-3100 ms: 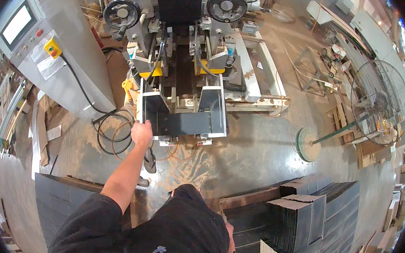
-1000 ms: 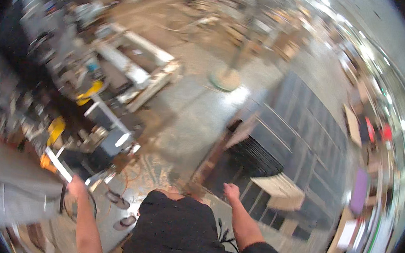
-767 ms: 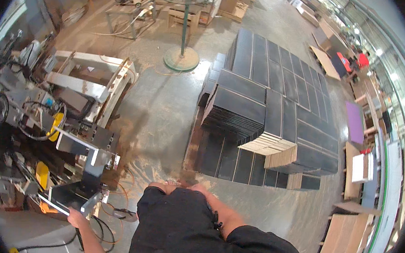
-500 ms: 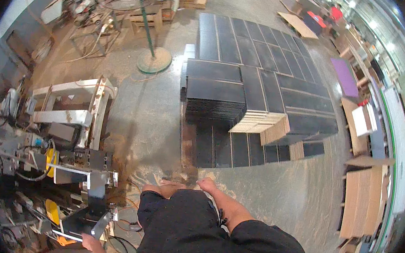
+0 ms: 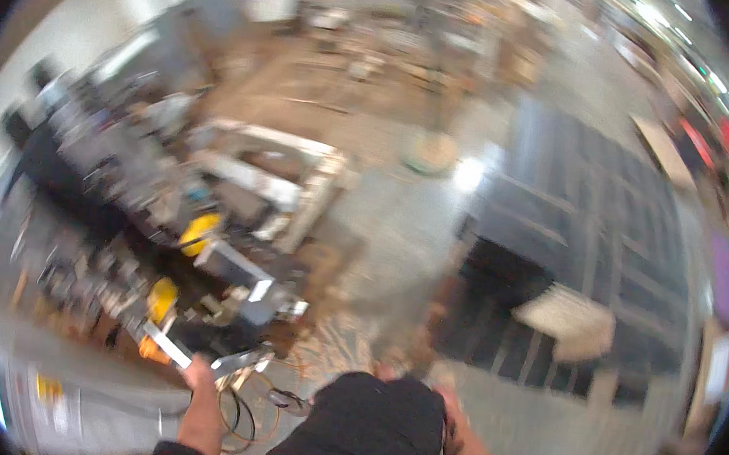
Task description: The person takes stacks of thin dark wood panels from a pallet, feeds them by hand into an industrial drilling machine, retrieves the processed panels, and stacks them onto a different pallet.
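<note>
The whole view is smeared by motion. My left hand (image 5: 199,373) reaches to the lower left and touches the near end of a long light-edged strip (image 5: 167,344) on a dark machine (image 5: 236,290). Its fingers are too blurred to show whether they grip it. Close by on the machine are two yellow parts, the nearer a yellow guard (image 5: 162,298), and a light bar (image 5: 238,264). My right hand (image 5: 445,395) is in front of my body at the right, near sawdust on the floor; its fingers are smeared, and I see nothing held.
Dark boards (image 5: 593,223) lie in a large low stack at the right, with pale board edges (image 5: 566,321) showing. A white frame (image 5: 306,196) stands beyond the machine. Cables (image 5: 241,417) loop on the floor beside my left forearm. A round-based stand (image 5: 431,153) is farther off.
My view has swung left, so the machine and board stack appear farther right. My left hand stays at the end of the light-edged strip. My right hand remains in front of my body.
</note>
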`<state>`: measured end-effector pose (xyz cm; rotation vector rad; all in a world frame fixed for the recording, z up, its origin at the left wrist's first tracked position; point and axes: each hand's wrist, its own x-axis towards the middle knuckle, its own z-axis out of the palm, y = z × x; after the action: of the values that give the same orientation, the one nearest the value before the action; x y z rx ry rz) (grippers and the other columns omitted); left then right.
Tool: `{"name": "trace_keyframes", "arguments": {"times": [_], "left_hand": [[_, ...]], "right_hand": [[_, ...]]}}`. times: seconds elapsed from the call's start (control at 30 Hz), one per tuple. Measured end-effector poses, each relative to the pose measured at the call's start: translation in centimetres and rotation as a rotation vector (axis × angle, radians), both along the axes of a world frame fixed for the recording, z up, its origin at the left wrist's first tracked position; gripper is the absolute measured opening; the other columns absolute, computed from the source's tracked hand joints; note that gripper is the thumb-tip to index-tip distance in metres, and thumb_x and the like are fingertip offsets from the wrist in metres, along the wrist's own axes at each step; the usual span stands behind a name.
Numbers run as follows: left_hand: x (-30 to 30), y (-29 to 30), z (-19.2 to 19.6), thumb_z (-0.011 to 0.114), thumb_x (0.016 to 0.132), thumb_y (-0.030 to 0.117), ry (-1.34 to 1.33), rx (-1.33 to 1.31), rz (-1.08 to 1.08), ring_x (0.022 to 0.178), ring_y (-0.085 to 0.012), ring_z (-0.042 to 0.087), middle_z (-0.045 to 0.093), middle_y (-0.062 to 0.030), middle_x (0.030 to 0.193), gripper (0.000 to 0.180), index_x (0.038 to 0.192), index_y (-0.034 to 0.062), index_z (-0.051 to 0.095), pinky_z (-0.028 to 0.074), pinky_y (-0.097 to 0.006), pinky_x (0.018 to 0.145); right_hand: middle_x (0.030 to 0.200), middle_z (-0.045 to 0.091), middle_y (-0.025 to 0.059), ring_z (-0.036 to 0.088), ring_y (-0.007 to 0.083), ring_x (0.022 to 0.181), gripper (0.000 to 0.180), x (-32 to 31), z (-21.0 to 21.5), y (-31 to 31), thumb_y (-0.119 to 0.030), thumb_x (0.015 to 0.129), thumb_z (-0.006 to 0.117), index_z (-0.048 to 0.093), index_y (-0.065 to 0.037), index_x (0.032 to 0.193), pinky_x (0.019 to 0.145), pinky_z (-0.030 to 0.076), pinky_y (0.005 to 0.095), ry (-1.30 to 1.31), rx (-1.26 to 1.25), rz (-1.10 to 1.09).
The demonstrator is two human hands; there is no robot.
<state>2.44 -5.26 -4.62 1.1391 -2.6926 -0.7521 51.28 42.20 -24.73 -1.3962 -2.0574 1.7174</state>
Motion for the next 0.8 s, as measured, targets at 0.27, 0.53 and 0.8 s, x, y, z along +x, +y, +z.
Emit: {"name": "trace_keyframes", "arguments": {"times": [0.27, 0.53, 0.8], "left_hand": [[9.4, 2.6, -2.0, 0.036, 0.087, 0.075, 0.306, 1.121, -0.084, 0.080, -0.0225, 0.060, 0.061, -0.0116, 0.092, 0.078, 0.112, 0.0056, 0.059, 0.047, -0.034, 0.066], [37.8, 2.5, -20.1, 0.048, 0.093, 0.051, -0.467, 0.648, -0.575, 0.084, -0.0285, 0.064, 0.066, -0.0148, 0.093, 0.055, 0.119, 0.0035, 0.056, 0.050, -0.038, 0.075], [36.6, -5.6, -18.9, 0.059, 0.088, 0.044, -0.580, 0.679, -0.373, 0.087, -0.0267, 0.062, 0.066, -0.0114, 0.098, 0.042, 0.103, 0.0065, 0.067, 0.048, -0.046, 0.072]], "right_hand": [[0.104, 0.065, 0.0171, 0.062, 0.0306, 0.097, 0.043, -3.9, 6.3, 1.6, -0.040, 0.093, 0.050, 0.057, -0.006, 0.119, 0.080, 0.047, 0.0475, -0.285, -0.360, 0.177], [0.117, 0.062, 0.0159, 0.059, 0.0289, 0.109, 0.054, 4.8, 6.6, -0.4, -0.038, 0.094, 0.051, 0.043, -0.007, 0.138, 0.086, 0.045, 0.0499, -0.411, -0.377, 0.267], [0.084, 0.070, 0.0147, 0.067, 0.0258, 0.080, 0.043, 14.1, 4.7, -6.0, -0.041, 0.087, 0.055, 0.072, -0.002, 0.094, 0.072, 0.049, 0.0386, -0.254, -0.025, 0.376]]}}
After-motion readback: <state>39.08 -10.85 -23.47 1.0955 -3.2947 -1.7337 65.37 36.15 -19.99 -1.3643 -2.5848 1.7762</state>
